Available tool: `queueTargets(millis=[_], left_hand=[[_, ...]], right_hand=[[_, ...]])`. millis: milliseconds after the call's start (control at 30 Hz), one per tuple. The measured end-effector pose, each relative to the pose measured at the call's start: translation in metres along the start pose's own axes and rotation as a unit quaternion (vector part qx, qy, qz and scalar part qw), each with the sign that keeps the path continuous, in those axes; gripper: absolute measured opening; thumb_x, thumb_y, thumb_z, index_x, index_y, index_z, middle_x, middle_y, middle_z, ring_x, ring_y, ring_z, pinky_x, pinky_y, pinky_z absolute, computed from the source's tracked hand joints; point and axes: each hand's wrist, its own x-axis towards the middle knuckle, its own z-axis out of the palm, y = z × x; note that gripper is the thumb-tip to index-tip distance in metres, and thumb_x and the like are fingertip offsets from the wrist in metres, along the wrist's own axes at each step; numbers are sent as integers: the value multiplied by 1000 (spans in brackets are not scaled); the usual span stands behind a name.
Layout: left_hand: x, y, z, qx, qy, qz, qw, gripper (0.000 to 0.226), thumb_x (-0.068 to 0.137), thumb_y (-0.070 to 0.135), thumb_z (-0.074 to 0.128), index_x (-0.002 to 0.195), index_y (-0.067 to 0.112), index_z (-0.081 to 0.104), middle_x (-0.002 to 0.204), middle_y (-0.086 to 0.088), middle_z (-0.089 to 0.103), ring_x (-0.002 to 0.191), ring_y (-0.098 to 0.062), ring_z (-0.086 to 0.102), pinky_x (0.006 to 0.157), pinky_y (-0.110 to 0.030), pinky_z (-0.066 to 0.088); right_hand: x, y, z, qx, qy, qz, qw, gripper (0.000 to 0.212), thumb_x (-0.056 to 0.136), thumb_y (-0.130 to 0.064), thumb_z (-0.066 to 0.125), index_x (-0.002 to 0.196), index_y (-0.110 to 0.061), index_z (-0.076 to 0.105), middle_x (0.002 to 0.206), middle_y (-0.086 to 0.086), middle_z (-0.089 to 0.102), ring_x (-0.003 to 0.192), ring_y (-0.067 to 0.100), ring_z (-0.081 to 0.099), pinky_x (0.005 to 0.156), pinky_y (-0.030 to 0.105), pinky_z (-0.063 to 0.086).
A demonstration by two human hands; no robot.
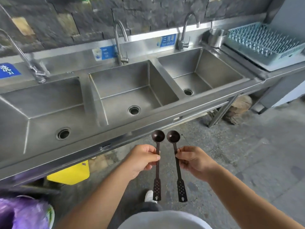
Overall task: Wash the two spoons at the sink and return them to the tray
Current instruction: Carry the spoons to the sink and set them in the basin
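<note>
Dark plastic spoons are held one per hand, bowls up: the left spoon (158,156) is pinched at mid-handle by the left hand (142,160), the right spoon (176,161) likewise by the right hand (192,160). Both are short of the steel sink (132,90). Washing appears not yet begun; carrying them under a tap (119,42) is called for.

Two dark long-handled spoons held side by side, bowls up and away, apart from each other: left spoon (158,164) pinched mid-handle by the left hand (142,160), right spoon (177,164) pinched by the right hand (193,160). Both in front of the steel three-basin sink (92,100), above a grey concrete floor (247,154). Pale blue dish rack (264,41) on the worktop (280,68) right of the basins. Yellow bin (69,173) beneath the sink.
</note>
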Motion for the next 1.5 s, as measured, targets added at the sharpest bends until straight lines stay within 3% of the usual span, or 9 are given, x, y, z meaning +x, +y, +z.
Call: queueTargets(millis=[233, 500, 700, 867, 1033, 1167, 1267, 1367, 1500], left_hand=[[69, 66, -57, -30, 46, 8, 998, 7, 83, 4, 68, 86, 10, 68, 67, -2, 68, 45, -8, 54, 41, -19, 39], [152, 122, -97, -71, 129, -9, 989, 10, 86, 8, 66, 95, 12, 69, 80, -5, 72, 57, -8, 68, 40, -18, 36], [224, 168, -120, -106, 164, -38, 980, 12, 89, 8, 62, 99, 12, 64, 85, -6, 69, 55, -4, 68, 46, -20, 37], [284, 193, -140, -123, 199, -65, 970, 17, 89, 12, 65, 105, 16, 65, 89, -4, 69, 55, -1, 64, 56, -21, 45], [338, 190, -164, -143, 214, -100, 961, 14, 90, 12, 63, 103, 15, 65, 91, -5, 68, 67, -12, 62, 60, -25, 43], [383, 170, -190, -134, 215, -136, 958, 17, 90, 9, 63, 107, 12, 64, 91, -7, 66, 66, -13, 60, 53, -21, 43], [416, 144, -207, -149, 207, -173, 951, 18, 91, 5, 61, 109, 8, 63, 85, -8, 63, 57, -10, 57, 47, -18, 39], [447, 111, -219, -139, 198, -200, 949, 14, 91, 5, 61, 104, 9, 64, 79, -5, 66, 53, -5, 60, 51, -18, 41], [483, 57, -232, -107, 198, -220, 949, 9, 90, 7, 61, 93, 13, 67, 84, -5, 68, 48, -1, 61, 49, -17, 38]], right_hand=[[94, -92, 22, -52, -58, -18, 997, 6, 88, 7, 53, 89, 4, 59, 71, 13, 54, 60, 17, 49, 56, 26, 38], [218, -160, 24, -98, -119, 13, 988, 10, 87, 5, 55, 85, 0, 63, 67, 10, 56, 57, 15, 51, 55, 23, 41], [327, -220, 18, -118, -149, 54, 980, 10, 87, 6, 58, 94, 6, 65, 75, 17, 62, 63, 19, 55, 64, 28, 44], [405, -261, 16, -135, -164, 86, 973, 10, 85, 4, 63, 81, -5, 67, 60, 5, 61, 52, 12, 54, 53, 21, 48], [463, -266, 18, -186, -160, 108, 964, 14, 86, 2, 63, 76, -7, 68, 59, 4, 60, 51, 10, 53, 50, 19, 45], [508, -252, 21, -268, -125, 122, 947, 10, 87, -3, 63, 87, -8, 71, 64, 2, 65, 58, 11, 58, 56, 22, 47], [541, -232, 20, -291, -94, 134, 943, 13, 87, -2, 61, 84, -10, 71, 63, 2, 64, 62, 13, 58, 57, 21, 47], [572, -206, 16, -302, -68, 152, 939, 9, 87, -1, 60, 86, -4, 69, 67, 6, 60, 63, 15, 54, 55, 21, 43], [605, -165, 10, -312, -25, 184, 932, 8, 87, -3, 61, 85, -7, 67, 71, 7, 60, 65, 15, 54, 56, 21, 42]])
